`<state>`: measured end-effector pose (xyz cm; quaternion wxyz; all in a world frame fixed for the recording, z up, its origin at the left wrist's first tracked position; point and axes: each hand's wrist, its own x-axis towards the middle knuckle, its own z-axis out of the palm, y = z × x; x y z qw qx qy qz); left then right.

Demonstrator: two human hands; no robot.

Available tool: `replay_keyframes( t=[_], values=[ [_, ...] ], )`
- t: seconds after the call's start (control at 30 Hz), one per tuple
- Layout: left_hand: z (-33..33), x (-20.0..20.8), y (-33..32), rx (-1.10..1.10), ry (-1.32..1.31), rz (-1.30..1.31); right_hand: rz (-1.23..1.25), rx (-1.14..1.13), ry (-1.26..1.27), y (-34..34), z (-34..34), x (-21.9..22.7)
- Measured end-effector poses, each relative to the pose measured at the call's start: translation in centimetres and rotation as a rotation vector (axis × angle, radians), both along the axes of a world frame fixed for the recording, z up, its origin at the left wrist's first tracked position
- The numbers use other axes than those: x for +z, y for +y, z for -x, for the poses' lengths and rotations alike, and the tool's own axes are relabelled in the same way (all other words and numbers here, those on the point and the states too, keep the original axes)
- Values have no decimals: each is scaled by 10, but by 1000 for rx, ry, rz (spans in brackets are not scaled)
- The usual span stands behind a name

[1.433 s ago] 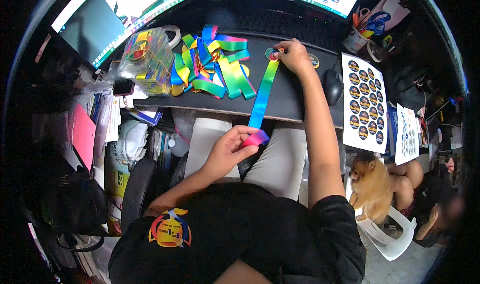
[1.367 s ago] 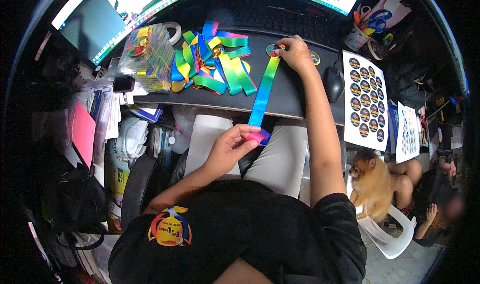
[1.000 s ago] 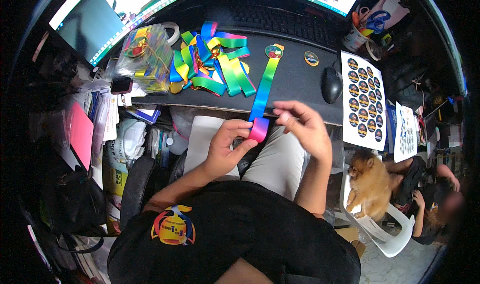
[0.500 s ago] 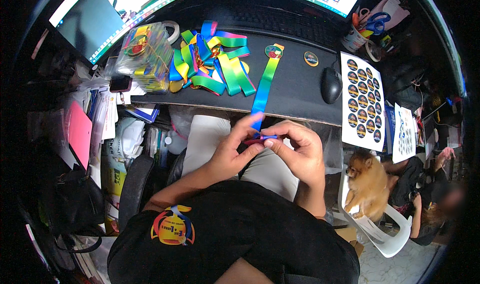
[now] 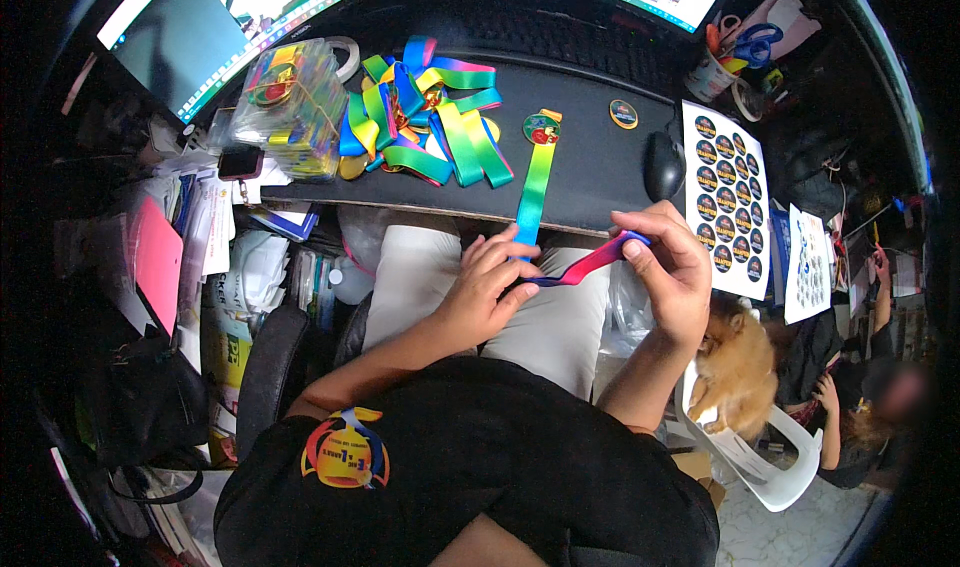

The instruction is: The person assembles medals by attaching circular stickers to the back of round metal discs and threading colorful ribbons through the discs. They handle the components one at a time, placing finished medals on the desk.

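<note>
Hands [image 5: 580, 282] stretch ribbon [image 5: 533, 192]; mouse [image 5: 664, 166] beside (dog [image 5: 738, 367] right).

rainbow ribbon [image 5: 533, 189] | medal end on desk | folded tail over lap

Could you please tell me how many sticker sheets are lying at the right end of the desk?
2: a large sticker sheet beside the computer mouse, and a smaller sticker sheet further right, past the desk's edge. Clutter there may hide more.
</note>
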<state>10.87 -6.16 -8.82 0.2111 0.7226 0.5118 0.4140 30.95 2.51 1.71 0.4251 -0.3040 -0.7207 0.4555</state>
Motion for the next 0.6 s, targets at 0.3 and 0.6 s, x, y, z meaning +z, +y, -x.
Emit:
replay_keyframes(
  t=[0.3, 0.6],
  values=[
    [-6, -26, 1, 261, -282, 143, 77, -34, -91, 49, 19, -32],
    [-3, -39, 6, 179, -816, 474, -271, 24, -284, 87, 64, -49]
  ],
)
